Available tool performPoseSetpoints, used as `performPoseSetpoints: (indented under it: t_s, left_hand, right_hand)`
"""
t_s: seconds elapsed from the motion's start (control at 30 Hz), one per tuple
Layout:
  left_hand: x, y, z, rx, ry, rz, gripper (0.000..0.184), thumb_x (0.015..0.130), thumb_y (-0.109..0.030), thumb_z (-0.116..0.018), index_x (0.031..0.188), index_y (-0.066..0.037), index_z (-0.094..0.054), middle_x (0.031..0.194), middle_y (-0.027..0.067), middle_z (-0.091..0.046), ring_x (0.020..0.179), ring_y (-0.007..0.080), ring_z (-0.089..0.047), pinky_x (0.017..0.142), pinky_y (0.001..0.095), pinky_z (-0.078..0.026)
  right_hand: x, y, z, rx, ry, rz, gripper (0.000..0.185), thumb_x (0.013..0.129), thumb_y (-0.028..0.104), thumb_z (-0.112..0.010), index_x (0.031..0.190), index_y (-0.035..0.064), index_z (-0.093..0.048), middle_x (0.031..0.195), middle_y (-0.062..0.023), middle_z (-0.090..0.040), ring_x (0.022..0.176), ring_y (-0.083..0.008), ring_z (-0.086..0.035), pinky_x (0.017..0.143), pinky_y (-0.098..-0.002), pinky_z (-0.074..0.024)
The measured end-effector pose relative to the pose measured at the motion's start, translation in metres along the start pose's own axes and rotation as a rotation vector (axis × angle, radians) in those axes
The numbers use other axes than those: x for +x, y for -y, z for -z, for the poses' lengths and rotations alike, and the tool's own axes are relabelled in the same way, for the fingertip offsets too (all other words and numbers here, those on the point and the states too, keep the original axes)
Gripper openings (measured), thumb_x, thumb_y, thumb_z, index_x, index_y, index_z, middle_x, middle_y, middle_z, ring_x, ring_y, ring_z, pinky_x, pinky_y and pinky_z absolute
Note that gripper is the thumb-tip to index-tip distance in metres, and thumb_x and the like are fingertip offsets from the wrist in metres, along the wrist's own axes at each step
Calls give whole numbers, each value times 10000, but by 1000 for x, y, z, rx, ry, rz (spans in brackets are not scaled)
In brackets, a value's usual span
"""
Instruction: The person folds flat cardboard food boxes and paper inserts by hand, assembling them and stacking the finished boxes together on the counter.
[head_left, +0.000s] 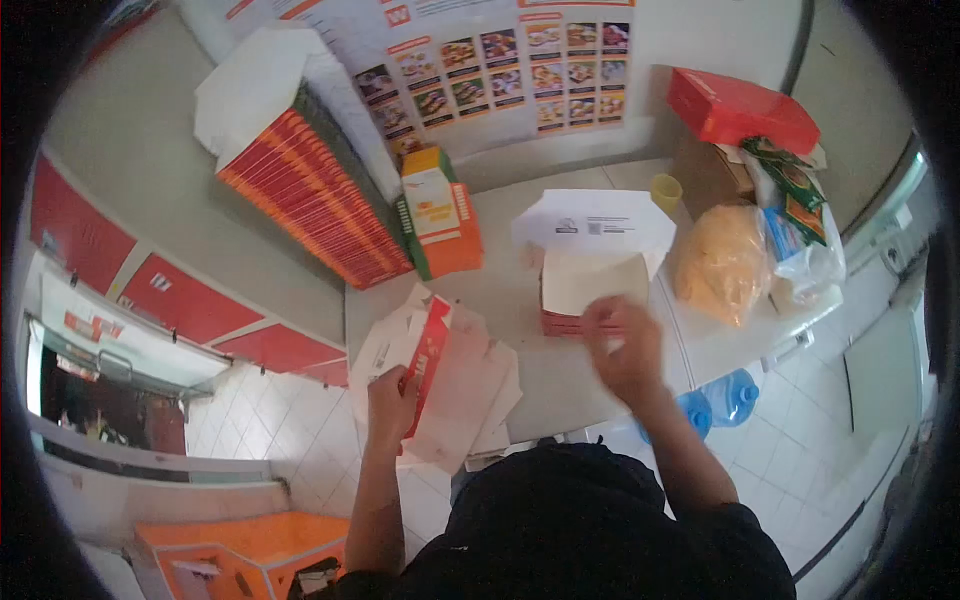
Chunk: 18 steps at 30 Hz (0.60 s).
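My left hand (392, 405) is closed on the red edge of a flat cardboard box blank (432, 345), which is white inside. More unfolded blanks (495, 400) lie under it at the table's front left. Blurred by motion, my right hand (628, 350) is over the front edge of an open folded carton (595, 280); whether it touches the carton I cannot tell. The carton has a pale inside, red sides and a raised white lid flap (600, 222) with printed text. It seems to sit on other red cartons.
A tall stack of red-orange folded cartons (310, 200) stands at the back left beside small orange and green boxes (440, 215). To the right are a yellow cup (665, 188), a bag of orange contents (722, 262) and a red box (742, 108). Blue water bottles (730, 397) are on the floor.
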<state>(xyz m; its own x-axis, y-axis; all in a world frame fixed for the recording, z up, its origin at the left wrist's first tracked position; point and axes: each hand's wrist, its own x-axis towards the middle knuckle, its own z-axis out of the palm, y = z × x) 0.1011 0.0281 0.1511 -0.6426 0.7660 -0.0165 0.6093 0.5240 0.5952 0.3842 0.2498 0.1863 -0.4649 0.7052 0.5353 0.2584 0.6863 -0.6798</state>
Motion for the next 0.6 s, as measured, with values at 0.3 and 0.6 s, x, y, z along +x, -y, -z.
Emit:
performPoseSetpoints:
  t_s: [0.3, 0.6]
  left_hand:
    - [-78, -87, -33, -518, -216, -259, 423, 918, -74, -711, 1324, -73, -592, 1336, 174, -645, 1221, 341, -629, 993, 453, -534]
    - [-103, -56, -2, -1680, -401, 339, 301, 1073, -156, -570, 1344, -26, -555, 1217, 130, -685, 1069, 243, -702, 912, 393, -602]
  right_hand:
    - [-5, 76, -95, 562, 319, -218, 444, 993, 174, -637, 1402, 26, -548, 1356, -180, -643, 1145, -341, -663, 915, -457, -543]
    - [-56, 88, -91, 674, 684, 461, 573, 975, 151, -587, 1513, 23, -440, 1489, -200, -524, 1411, -369, -478, 1209, -513, -325]
